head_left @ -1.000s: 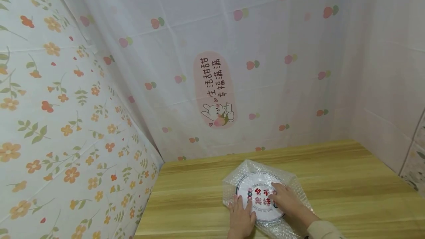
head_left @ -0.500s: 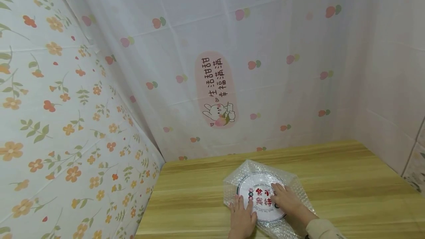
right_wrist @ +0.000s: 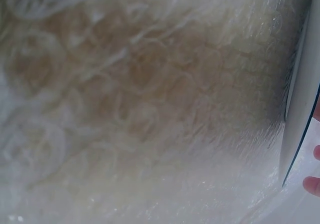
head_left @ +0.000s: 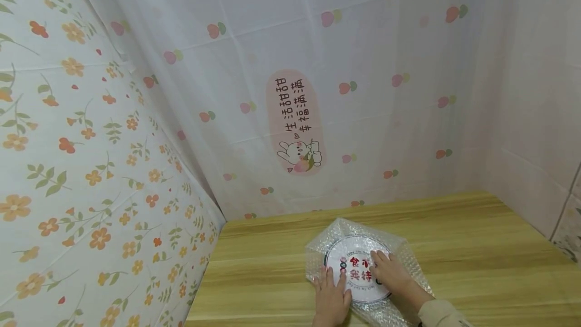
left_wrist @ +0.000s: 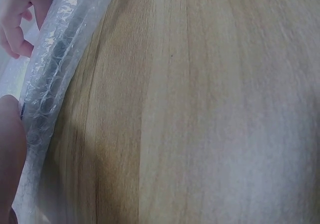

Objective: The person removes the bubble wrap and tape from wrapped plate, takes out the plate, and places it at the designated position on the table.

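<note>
A round white plate (head_left: 336,254) with red characters and a dark rim line lies on a sheet of bubble wrap (head_left: 410,261) on the table. My left hand (head_left: 330,299) rests on the plate's lower left edge, fingers extended. Across from it, my right hand (head_left: 394,274) touches the plate's right side with its fingertips. In the left wrist view the left thumb (left_wrist: 10,144) lies by the edge of the wrap, the right hand beyond. The right wrist view shows the plate's side (right_wrist: 300,104) above the wrap, and fingertips (right_wrist: 312,185) at its edge.
The wood-grain table (head_left: 258,266) extends to both sides of the wrap. A fruit-patterned curtain (head_left: 381,130) hangs along its back edge, and a floral cloth (head_left: 100,180) stands close on the left. Pale cloth (head_left: 522,140) borders the right side.
</note>
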`<state>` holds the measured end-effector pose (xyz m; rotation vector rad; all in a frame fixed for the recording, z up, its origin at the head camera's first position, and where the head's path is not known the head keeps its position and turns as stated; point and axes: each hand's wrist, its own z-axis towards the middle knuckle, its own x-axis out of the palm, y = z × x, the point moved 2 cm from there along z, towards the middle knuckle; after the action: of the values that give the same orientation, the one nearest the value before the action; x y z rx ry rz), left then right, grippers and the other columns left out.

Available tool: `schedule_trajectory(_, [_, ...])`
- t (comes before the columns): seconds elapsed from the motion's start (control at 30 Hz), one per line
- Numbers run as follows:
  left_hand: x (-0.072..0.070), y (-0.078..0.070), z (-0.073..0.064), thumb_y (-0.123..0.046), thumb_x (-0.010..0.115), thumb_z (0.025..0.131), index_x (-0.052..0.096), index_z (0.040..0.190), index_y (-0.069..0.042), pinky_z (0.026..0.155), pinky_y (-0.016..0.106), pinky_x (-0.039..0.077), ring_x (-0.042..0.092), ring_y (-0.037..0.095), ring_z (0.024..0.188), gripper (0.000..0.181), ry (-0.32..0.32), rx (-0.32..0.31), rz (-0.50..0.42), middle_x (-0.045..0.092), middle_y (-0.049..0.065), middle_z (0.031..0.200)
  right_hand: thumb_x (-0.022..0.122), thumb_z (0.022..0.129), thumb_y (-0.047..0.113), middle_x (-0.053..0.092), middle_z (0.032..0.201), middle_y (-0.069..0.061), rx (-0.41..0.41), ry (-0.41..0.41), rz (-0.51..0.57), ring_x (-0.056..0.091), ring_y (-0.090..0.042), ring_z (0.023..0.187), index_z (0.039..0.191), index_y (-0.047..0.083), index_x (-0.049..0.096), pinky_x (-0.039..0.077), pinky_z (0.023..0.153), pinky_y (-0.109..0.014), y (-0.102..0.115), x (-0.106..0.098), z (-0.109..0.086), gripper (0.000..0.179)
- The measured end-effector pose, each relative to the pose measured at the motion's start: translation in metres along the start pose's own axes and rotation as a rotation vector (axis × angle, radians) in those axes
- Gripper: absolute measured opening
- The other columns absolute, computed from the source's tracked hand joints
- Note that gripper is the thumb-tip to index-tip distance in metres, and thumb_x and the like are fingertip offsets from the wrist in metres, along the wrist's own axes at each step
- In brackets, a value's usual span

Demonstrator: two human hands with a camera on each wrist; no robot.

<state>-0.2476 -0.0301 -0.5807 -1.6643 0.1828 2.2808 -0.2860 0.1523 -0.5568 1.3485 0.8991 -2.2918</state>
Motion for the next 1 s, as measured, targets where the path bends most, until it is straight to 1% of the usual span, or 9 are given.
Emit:
schedule_trajectory(0.17, [0.0, 0.0, 0.0, -0.036, 0.042, 0.089, 0.056, 0.121, -0.017, 0.094, 0.054, 0.029, 0.032, 0.036, 0.123, 0.04, -0.009, 0.0, -0.005, 0.045, 0.018, 0.127, 0.066, 0.067, 0.004, 0.054, 0.104, -0.02, 0.012, 0.025, 0.01, 0.053, -0.033, 0.094, 0.084, 0.006, 0.064, 0.046, 0.068, -0.047, 0.001, 0.0, 0.0, 0.018])
schedule_trajectory(0.33, [0.0, -0.001, 0.0, -0.036, 0.043, 0.089, 0.057, 0.12, -0.016, 0.093, 0.054, 0.029, 0.033, 0.037, 0.123, 0.04, -0.013, 0.0, -0.017, 0.045, 0.018, 0.127, 0.065, 0.069, 0.003, 0.054, 0.107, -0.02, 0.026, 0.098, 0.019, 0.052, -0.034, 0.097, 0.09, 0.004, 0.064, 0.046, 0.071, -0.047, 0.001, 0.001, 0.001, 0.021])
schedule_trajectory(0.47, [-0.001, -0.001, 0.0, -0.037, 0.043, 0.088, 0.056, 0.12, -0.016, 0.093, 0.055, 0.029, 0.032, 0.037, 0.123, 0.04, -0.017, 0.001, -0.014, 0.045, 0.018, 0.127, 0.064, 0.07, 0.0, 0.053, 0.107, -0.021, 0.039, 0.121, 0.056, 0.052, -0.034, 0.098, 0.091, 0.002, 0.063, 0.047, 0.072, -0.046, 0.002, 0.002, 0.002, 0.021])
schedule_trajectory(0.67, [-0.003, -0.001, 0.0, -0.035, 0.042, 0.089, 0.056, 0.121, -0.015, 0.093, 0.055, 0.028, 0.032, 0.037, 0.123, 0.04, -0.031, 0.009, -0.024, 0.045, 0.019, 0.127, 0.066, 0.068, -0.002, 0.053, 0.102, -0.022, 0.048, 0.106, 0.101, 0.052, -0.035, 0.093, 0.089, -0.002, 0.063, 0.047, 0.07, -0.045, 0.002, 0.004, 0.004, 0.021])
schedule_trajectory(0.8, [0.001, 0.001, -0.002, -0.035, 0.041, 0.09, 0.057, 0.119, -0.014, 0.093, 0.055, 0.028, 0.032, 0.037, 0.123, 0.039, -0.095, 0.033, -0.034, 0.046, 0.02, 0.125, 0.067, 0.065, 0.001, 0.052, 0.09, -0.015, 0.048, 0.06, 0.069, 0.05, -0.028, 0.08, 0.079, 0.002, 0.063, 0.045, 0.06, -0.039, 0.003, 0.006, 0.006, 0.015])
schedule_trajectory(0.83, [0.004, 0.002, -0.002, -0.034, 0.038, 0.091, 0.055, 0.121, -0.016, 0.096, 0.054, 0.024, 0.027, 0.037, 0.126, 0.039, -0.124, 0.048, -0.023, 0.043, 0.019, 0.128, 0.067, 0.065, 0.002, 0.051, 0.087, -0.013, 0.049, 0.047, 0.063, 0.049, -0.026, 0.078, 0.076, 0.003, 0.063, 0.044, 0.058, -0.038, 0.003, 0.006, 0.006, 0.012])
schedule_trajectory(0.87, [0.005, 0.002, -0.003, -0.034, 0.038, 0.091, 0.055, 0.121, -0.016, 0.096, 0.054, 0.024, 0.026, 0.036, 0.126, 0.039, -0.14, 0.054, -0.017, 0.043, 0.019, 0.128, 0.067, 0.065, 0.003, 0.05, 0.084, -0.012, 0.052, 0.035, 0.059, 0.048, -0.026, 0.076, 0.074, 0.004, 0.062, 0.043, 0.056, -0.038, 0.003, 0.005, 0.006, 0.011])
schedule_trajectory(0.93, [0.007, 0.002, -0.003, -0.035, 0.036, 0.091, 0.055, 0.121, -0.016, 0.096, 0.053, 0.024, 0.025, 0.035, 0.127, 0.04, -0.155, 0.058, -0.004, 0.043, 0.019, 0.128, 0.067, 0.064, 0.003, 0.05, 0.083, -0.012, 0.056, 0.026, 0.063, 0.048, -0.025, 0.075, 0.072, 0.004, 0.061, 0.042, 0.056, -0.038, 0.004, 0.006, 0.006, 0.01])
schedule_trajectory(1.0, [0.008, 0.002, -0.003, -0.034, 0.038, 0.091, 0.055, 0.121, -0.016, 0.096, 0.054, 0.024, 0.026, 0.036, 0.126, 0.039, -0.147, 0.054, -0.006, 0.043, 0.019, 0.128, 0.066, 0.065, 0.002, 0.051, 0.085, -0.013, 0.062, 0.032, 0.08, 0.049, -0.027, 0.077, 0.073, 0.004, 0.061, 0.043, 0.058, -0.04, 0.004, 0.005, 0.006, 0.009])
